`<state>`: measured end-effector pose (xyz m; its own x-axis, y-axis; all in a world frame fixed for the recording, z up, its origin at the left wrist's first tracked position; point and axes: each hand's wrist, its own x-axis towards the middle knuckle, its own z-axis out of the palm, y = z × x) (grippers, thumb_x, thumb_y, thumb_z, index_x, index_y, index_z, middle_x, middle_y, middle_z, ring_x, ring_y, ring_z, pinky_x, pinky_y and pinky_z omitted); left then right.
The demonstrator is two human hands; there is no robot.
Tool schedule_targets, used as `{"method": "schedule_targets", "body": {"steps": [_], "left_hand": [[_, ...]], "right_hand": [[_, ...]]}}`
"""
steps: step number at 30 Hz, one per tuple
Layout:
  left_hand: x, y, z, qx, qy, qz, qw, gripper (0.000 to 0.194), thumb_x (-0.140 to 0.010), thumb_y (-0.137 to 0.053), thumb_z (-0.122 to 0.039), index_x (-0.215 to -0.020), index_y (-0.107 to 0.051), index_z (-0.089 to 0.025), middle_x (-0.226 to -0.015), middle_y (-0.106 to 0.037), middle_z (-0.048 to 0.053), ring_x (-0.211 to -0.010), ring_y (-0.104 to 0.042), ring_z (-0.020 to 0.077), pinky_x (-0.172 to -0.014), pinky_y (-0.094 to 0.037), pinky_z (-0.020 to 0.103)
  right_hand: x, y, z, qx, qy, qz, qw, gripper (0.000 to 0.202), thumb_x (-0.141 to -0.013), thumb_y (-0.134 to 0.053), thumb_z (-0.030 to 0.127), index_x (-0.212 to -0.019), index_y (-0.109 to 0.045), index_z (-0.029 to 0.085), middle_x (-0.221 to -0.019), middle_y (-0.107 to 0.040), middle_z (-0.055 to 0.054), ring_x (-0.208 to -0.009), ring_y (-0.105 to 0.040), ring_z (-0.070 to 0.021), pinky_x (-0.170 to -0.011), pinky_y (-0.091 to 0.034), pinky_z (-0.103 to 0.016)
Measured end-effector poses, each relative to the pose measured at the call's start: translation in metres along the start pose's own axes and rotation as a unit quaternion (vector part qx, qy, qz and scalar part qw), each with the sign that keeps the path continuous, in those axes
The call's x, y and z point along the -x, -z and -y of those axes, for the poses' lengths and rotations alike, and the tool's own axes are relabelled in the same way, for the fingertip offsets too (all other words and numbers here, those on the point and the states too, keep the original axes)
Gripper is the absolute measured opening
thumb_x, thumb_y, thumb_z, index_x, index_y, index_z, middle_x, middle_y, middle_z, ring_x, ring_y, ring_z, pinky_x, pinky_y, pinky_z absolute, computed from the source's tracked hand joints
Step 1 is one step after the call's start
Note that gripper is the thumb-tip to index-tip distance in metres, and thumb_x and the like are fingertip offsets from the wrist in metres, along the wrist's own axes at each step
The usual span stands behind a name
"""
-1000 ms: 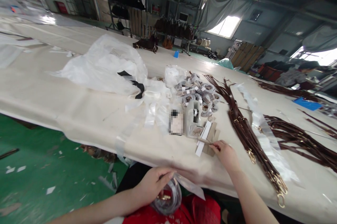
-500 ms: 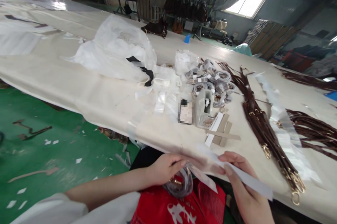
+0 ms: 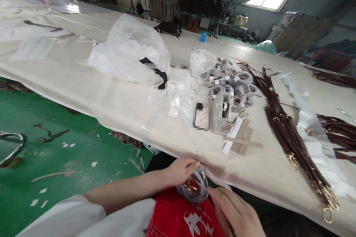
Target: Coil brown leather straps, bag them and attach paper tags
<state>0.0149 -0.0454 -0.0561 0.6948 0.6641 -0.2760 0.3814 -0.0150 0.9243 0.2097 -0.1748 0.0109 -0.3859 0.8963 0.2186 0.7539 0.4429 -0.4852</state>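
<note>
Counted in frame: two hands, left hand [image 3: 182, 170] and right hand [image 3: 236, 211], at bottom centre; one wrapped coil [image 3: 194, 188] between them; one tape dispenser [image 3: 222, 112] at centre; one white strip [image 3: 233, 135] beside three tan strips [image 3: 244, 141].

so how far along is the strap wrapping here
Done: a pile of wrapped coils sits mid-table. In hand: the left hand and right hand hold one coiled strap in clear film at the table edge. Left: many loose brown straps lie unwrapped to the right, more than the finished pile, so it looks well short of done.
</note>
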Motion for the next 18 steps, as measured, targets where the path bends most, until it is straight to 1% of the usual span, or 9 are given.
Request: {"method": "schedule_targets", "body": {"steps": [2,4,6,8,10,12,15,17,18], "left_hand": [[0.001,0.0,-0.001,-0.003,0.004,-0.001,1.0,0.061,-0.095,-0.032,-0.065,-0.083,-0.066,-0.016,-0.069,-0.066,0.003,-0.058,-0.058,0.0167,-0.057,-0.045,0.024],[0.001,-0.001,-0.002,-0.005,0.008,-0.001,1.0,0.06,-0.095,-0.032,-0.065,-0.083,-0.065,-0.017,-0.066,-0.064,0.002,-0.056,-0.058,0.0168,-0.056,-0.045,0.024],[0.001,-0.001,-0.003,-0.005,0.014,0.001,1.0,0.059,-0.095,-0.031,-0.064,-0.085,-0.064,-0.016,-0.064,-0.063,0.002,-0.054,-0.058,0.0168,-0.054,-0.044,0.024],[0.001,0.0,-0.004,-0.006,0.016,0.0,1.0,0.059,-0.095,-0.03,-0.063,-0.085,-0.064,-0.016,-0.065,-0.062,0.002,-0.054,-0.059,0.0174,-0.053,-0.044,0.025],[0.002,0.001,-0.004,-0.01,0.01,-0.006,1.0,0.058,-0.095,-0.032,-0.063,-0.083,-0.064,-0.016,-0.07,-0.064,0.004,-0.062,-0.062,0.0192,-0.059,-0.046,0.026],[0.003,0.002,-0.005,-0.012,0.006,-0.01,1.0,0.057,-0.094,-0.034,-0.062,-0.082,-0.064,-0.015,-0.074,-0.065,0.006,-0.066,-0.062,0.0201,-0.062,-0.047,0.027],[0.004,0.002,-0.004,-0.004,0.014,0.001,1.0,0.059,-0.095,-0.031,-0.062,-0.089,-0.066,-0.014,-0.073,-0.065,0.005,-0.055,-0.059,0.0173,-0.053,-0.045,0.026],[0.005,0.001,-0.003,-0.001,0.017,0.007,1.0,0.06,-0.096,-0.031,-0.061,-0.095,-0.067,-0.014,-0.072,-0.066,0.004,-0.05,-0.058,0.0163,-0.05,-0.044,0.025],[0.005,0.0,-0.003,-0.001,0.017,0.009,1.0,0.06,-0.097,-0.031,-0.061,-0.096,-0.068,-0.013,-0.072,-0.066,0.004,-0.05,-0.058,0.0163,-0.051,-0.045,0.025]], "right_hand": [[0.001,-0.006,0.0,0.036,0.035,0.034,0.998,0.051,-0.082,-0.054,0.01,-0.132,-0.053,0.02,-0.113,-0.075,-0.011,-0.096,-0.074,-0.0257,-0.082,-0.063,-0.032],[-0.001,-0.013,0.003,0.037,0.036,0.037,0.998,0.046,-0.081,-0.046,0.005,-0.125,-0.056,0.017,-0.107,-0.076,-0.011,-0.093,-0.075,-0.0241,-0.08,-0.062,-0.029],[-0.003,-0.018,0.008,0.018,0.021,0.027,0.999,0.043,-0.081,-0.043,0.003,-0.117,-0.058,0.019,-0.102,-0.076,-0.009,-0.09,-0.074,-0.0224,-0.078,-0.061,-0.027],[-0.005,-0.019,0.012,-0.004,0.004,0.013,1.0,0.038,-0.084,-0.043,0.004,-0.115,-0.058,0.021,-0.101,-0.076,-0.007,-0.09,-0.074,-0.0208,-0.079,-0.06,-0.026],[-0.006,-0.015,0.013,-0.015,-0.015,0.004,1.0,0.031,-0.089,-0.046,0.007,-0.113,-0.057,0.023,-0.099,-0.075,-0.005,-0.088,-0.073,-0.0192,-0.079,-0.058,-0.026],[-0.006,-0.008,0.011,-0.021,-0.022,0.013,0.999,0.025,-0.093,-0.048,0.01,-0.111,-0.056,0.024,-0.096,-0.074,-0.004,-0.085,-0.073,-0.0171,-0.076,-0.057,-0.024],[-0.007,-0.002,0.006,-0.027,-0.013,0.041,0.999,0.022,-0.093,-0.049,0.01,-0.109,-0.055,0.025,-0.095,-0.073,-0.002,-0.083,-0.072,-0.0157,-0.074,-0.057,-0.023],[-0.008,-0.006,0.003,-0.026,-0.004,0.046,0.999,0.024,-0.091,-0.049,0.01,-0.109,-0.054,0.024,-0.096,-0.074,-0.003,-0.085,-0.073,-0.0165,-0.075,-0.056,-0.023],[-0.009,-0.012,0.002,-0.023,0.0,0.042,0.999,0.024,-0.09,-0.049,0.009,-0.109,-0.055,0.023,-0.095,-0.074,-0.003,-0.085,-0.073,-0.017,-0.074,-0.056,-0.023]]}}
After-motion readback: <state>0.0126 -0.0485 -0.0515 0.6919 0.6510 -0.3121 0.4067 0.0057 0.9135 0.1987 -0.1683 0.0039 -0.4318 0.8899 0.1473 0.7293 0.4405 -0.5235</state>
